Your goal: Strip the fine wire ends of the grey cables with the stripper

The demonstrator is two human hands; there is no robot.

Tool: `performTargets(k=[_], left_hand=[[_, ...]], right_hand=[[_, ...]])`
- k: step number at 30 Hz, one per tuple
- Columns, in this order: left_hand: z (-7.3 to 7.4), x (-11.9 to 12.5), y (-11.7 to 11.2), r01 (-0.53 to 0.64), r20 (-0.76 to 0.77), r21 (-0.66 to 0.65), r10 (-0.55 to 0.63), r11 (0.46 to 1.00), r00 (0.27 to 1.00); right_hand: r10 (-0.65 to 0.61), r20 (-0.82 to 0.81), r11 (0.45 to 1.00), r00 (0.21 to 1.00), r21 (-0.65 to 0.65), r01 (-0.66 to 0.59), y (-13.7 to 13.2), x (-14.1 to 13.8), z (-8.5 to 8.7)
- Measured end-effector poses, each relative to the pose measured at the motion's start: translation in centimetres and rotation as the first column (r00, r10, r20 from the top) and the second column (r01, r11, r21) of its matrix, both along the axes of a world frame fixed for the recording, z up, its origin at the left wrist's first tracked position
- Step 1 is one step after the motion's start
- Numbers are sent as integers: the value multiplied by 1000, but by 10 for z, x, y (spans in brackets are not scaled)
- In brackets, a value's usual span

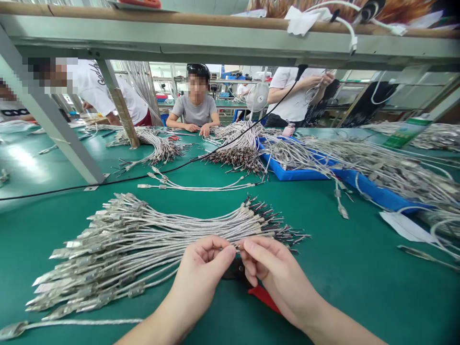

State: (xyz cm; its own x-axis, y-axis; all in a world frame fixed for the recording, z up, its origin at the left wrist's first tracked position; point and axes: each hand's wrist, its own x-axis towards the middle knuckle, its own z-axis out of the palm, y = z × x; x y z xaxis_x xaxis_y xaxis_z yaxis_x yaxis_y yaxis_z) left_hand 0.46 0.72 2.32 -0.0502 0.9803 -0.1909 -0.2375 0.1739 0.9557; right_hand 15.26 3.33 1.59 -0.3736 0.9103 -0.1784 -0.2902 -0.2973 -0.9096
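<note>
My left hand (203, 268) is closed in a pinch, its thumb and forefinger tips meeting those of my right hand (268, 263). Between the fingertips shows the thin wire end (236, 247) of a cable; its details are too small to make out. Under my hands lie pliers, their red handle (265, 299) showing below my right palm and the dark head partly hidden. Just beyond spreads a bundle of pale braided USB cables (187, 230), plugs to the left and stripped dark wire ends to the right. One single USB cable (82, 322) runs beneath my left forearm.
Blue trays (287, 173) heaped with cables stand at the right. A black cord (172, 168) crosses the green table (345, 292). A metal shelf beam (215, 40) spans overhead, with a post (68, 120) at left. Co-workers sit and stand across the table.
</note>
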Motion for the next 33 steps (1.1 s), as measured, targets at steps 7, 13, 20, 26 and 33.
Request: performTargets(k=[7, 13, 20, 26, 33], left_hand=[[-1, 0, -2, 33, -16, -14, -33, 999, 999], [-5, 1, -2, 108, -68, 48, -104, 993, 992], [-5, 2, -2, 73, -218, 89, -52, 993, 974], [-5, 2, 0, 48, -202, 73, -33, 996, 979], [-1, 2, 0, 19, -89, -36, -22, 999, 996]], right_hand=[[19, 69, 999, 997, 29, -21, -1, 0, 0], [-20, 174, 995, 985, 97, 3, 1, 1, -3], [-56, 280, 982, 958, 190, 2, 2, 0, 2], [-39, 297, 979, 954, 203, -23, 2, 0, -1], [-16, 301, 973, 953, 225, -54, 3, 1, 3]])
